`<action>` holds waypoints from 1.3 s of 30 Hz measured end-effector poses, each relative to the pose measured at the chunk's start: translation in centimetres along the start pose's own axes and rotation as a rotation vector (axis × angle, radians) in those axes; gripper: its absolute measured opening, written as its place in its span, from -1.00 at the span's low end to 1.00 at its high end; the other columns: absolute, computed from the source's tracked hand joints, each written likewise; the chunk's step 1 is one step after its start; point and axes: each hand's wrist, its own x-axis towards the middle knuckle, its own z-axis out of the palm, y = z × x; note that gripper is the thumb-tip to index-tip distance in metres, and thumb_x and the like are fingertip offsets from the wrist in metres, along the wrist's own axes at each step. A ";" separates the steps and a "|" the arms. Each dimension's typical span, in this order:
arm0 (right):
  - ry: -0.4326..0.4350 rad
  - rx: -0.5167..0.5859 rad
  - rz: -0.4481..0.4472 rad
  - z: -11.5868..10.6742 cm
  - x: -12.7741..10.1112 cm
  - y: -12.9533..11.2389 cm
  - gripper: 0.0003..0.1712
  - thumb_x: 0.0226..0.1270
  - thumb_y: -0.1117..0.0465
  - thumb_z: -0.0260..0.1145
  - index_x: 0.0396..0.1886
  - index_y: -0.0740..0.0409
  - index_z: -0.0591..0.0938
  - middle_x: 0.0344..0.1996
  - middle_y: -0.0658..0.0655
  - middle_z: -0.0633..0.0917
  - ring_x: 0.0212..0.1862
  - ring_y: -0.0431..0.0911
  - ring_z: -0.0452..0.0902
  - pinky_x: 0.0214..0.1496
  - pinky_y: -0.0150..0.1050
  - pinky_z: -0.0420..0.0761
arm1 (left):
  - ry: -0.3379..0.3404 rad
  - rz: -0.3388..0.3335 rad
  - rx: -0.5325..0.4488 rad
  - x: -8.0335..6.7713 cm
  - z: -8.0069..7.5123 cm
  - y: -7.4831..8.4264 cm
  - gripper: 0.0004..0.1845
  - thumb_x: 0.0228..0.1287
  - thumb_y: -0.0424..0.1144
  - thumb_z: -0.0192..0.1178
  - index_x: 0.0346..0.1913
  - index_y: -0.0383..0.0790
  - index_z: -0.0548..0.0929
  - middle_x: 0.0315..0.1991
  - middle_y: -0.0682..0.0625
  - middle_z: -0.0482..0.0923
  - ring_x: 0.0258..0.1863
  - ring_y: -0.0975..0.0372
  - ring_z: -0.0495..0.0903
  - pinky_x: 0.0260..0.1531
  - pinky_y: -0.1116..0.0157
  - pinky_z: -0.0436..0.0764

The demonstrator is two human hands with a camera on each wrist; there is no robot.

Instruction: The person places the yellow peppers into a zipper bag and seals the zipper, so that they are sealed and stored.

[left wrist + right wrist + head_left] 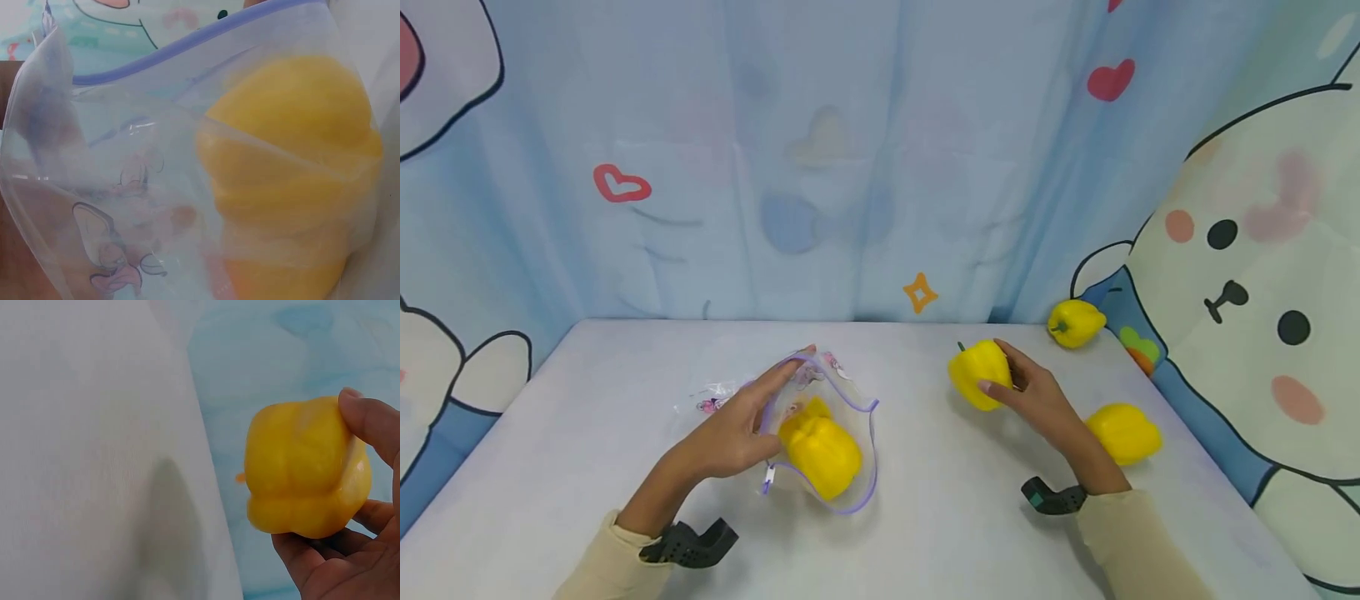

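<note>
**Hands: bag mouth held wide, second pepper lifted**

Left hand [741, 429] gripped the rim of the clear zip bag [850, 421], thumb and fingers propping its purple-edged mouth apart. One yellow bell pepper [820, 450] already sat inside, filling much of the bag in the left wrist view. Right hand [1037, 396] grasped another yellow bell pepper [977, 375], raised off the white table [925, 533], well apart from the bag. Two more peppers lay on the table: one [1075, 322] by the backdrop, one [1123, 432] just beside the right forearm.

Risks, as I judge them:
- Pepper inside sat close to the opening; the held one could jam against it.
- Thin rim could slip from the left fingers, collapsing the mouth.
- Smooth pepper skin could slip from the grasp.
</note>
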 end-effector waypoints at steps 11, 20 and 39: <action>-0.057 0.119 -0.156 1.8 -1.5 -4.6 -0.08 0.29 0.03 0.35 0.54 0.06 0.13 0.38 0.21 0.33 0.26 0.13 0.39 0.16 -0.22 0.50 | -0.008 -0.020 -0.041 0.0 -0.1 0.0 -0.05 -0.06 -0.54 0.00 0.53 -0.29 0.00 0.54 -0.02 -0.07 0.48 0.08 0.00 0.35 0.03 0.13; -0.122 0.194 -0.205 2.6 -3.0 -6.5 -0.11 0.28 0.18 0.37 0.53 0.01 0.15 0.39 0.17 0.31 0.22 0.13 0.42 0.13 -0.29 0.52 | -0.006 -0.053 -0.030 -0.1 -0.1 0.2 -0.02 -0.12 -0.52 0.00 0.53 -0.32 -0.02 0.55 -0.04 -0.08 0.48 0.07 -0.02 0.36 0.09 0.12; -0.226 0.259 -0.366 4.3 -5.5 -10.0 -0.10 0.22 0.29 0.39 0.51 -0.07 0.21 0.39 0.08 0.33 0.18 -0.01 0.45 0.19 -0.27 0.49 | -0.004 -0.063 -0.041 -0.1 0.1 0.1 -0.02 -0.12 -0.50 0.01 0.53 -0.30 -0.02 0.55 -0.07 -0.09 0.46 0.00 0.03 0.31 -0.03 0.19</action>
